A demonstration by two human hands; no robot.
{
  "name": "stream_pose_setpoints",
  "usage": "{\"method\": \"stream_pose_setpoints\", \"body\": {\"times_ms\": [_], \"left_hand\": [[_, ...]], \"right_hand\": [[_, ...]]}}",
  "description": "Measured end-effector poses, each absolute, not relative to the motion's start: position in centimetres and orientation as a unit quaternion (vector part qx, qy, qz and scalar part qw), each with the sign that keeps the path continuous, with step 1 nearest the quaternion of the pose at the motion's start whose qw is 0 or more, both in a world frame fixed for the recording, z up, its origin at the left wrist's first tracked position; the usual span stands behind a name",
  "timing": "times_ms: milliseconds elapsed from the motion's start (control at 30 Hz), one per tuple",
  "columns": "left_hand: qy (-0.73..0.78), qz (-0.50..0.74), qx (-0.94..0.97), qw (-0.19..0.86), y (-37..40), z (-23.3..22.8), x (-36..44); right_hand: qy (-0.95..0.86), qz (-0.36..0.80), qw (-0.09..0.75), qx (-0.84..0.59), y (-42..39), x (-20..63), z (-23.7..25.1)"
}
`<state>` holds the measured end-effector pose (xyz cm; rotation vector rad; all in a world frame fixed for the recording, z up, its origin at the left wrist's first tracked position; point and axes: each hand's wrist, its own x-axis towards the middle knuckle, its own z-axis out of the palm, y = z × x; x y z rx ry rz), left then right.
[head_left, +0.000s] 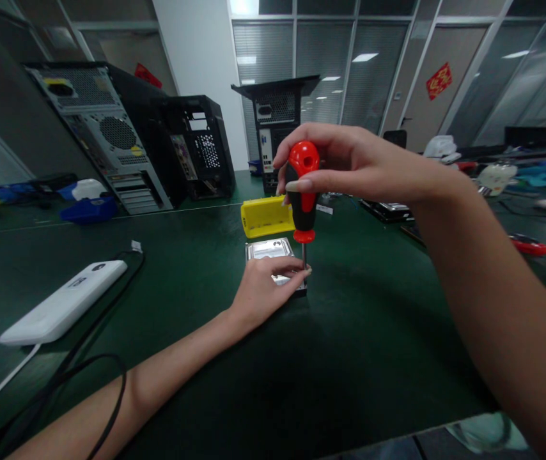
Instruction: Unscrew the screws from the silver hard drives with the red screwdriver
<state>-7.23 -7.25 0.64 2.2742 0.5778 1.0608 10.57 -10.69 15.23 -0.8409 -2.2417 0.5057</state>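
Note:
A red-and-black screwdriver (307,214) stands upright over a silver hard drive (268,248) lying on the green table mat. My right hand (344,156) is closed around the handle from above. Thumb and forefinger of my left hand (266,281) pinch the lower shaft at the drive's right edge, while the rest of that hand rests over the drive. The screwdriver's tip and whatever is under it are hidden by my fingers. Just behind the drive sits a yellow plastic tray (267,217).
A white power strip (69,300) with black cables lies at left, one cable near my left forearm. Several computer cases, including a tall one (105,134), stand at the back. Another red-handled tool (529,245) lies far right. A blue bin (89,209) is back left.

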Motion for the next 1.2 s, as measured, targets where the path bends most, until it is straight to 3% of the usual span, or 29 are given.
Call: {"method": "stream_pose_setpoints", "body": {"times_ms": [733, 1200], "left_hand": [[0.219, 0.362, 0.861, 0.284, -7.22, 1.26, -7.33], [0.220, 0.364, 0.861, 0.278, -7.36, 1.30, -7.27]], "right_hand": [[-0.850, 0.176, 0.353, -0.348, -10.73, 10.61, 15.32], [-0.873, 0.097, 0.334, -0.341, -10.38, 10.61, 15.31]]}}
